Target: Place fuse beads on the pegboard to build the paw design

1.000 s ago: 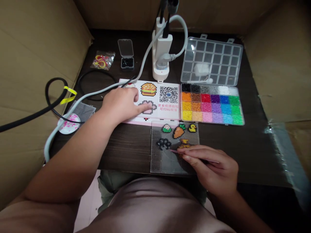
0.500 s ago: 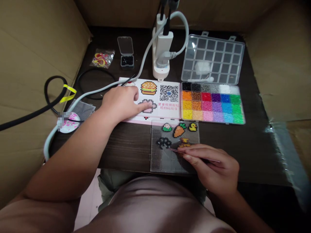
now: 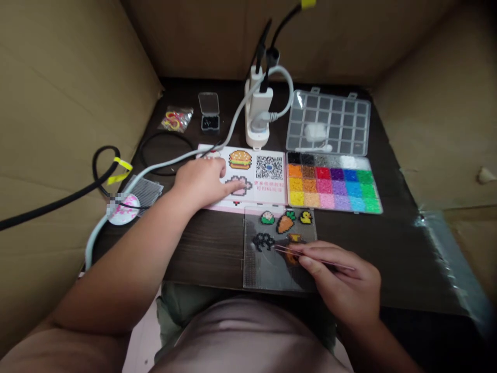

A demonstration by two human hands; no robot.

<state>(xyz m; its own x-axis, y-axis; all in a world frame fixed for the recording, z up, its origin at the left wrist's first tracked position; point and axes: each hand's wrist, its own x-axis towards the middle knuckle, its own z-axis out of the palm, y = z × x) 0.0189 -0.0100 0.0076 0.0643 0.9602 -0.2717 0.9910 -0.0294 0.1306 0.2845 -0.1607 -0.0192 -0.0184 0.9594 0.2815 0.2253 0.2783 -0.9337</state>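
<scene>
My right hand (image 3: 344, 277) grips a pair of tweezers (image 3: 289, 250), its tips slightly apart over a clear pegboard (image 3: 258, 272). Those tips are beside a black bead outline (image 3: 263, 242). Finished-looking bead figures sit along the pegboard's top: a green and pale one (image 3: 267, 217), a carrot (image 3: 286, 223) and a yellow duck (image 3: 306, 217). An orange-brown figure (image 3: 294, 239) is partly hidden by my right hand. My left hand (image 3: 205, 180) lies with thumb and fingers apart on a pattern sheet (image 3: 248, 202), its thumb touching the pink paw picture.
A compartment box of coloured beads (image 3: 337, 185) lies right of the sheet, its lid (image 3: 330, 122) open behind. A white power strip (image 3: 258, 135) stands behind the sheet, trailing cables. A small black-bead box (image 3: 210, 122), a plastic bag (image 3: 176, 119) and cardboard walls (image 3: 437, 124) surround the area.
The tweezer tips have spread apart a little beside the black outline. My left hand stays on the sheet. The whole view has shifted, so the table things appear lower.
</scene>
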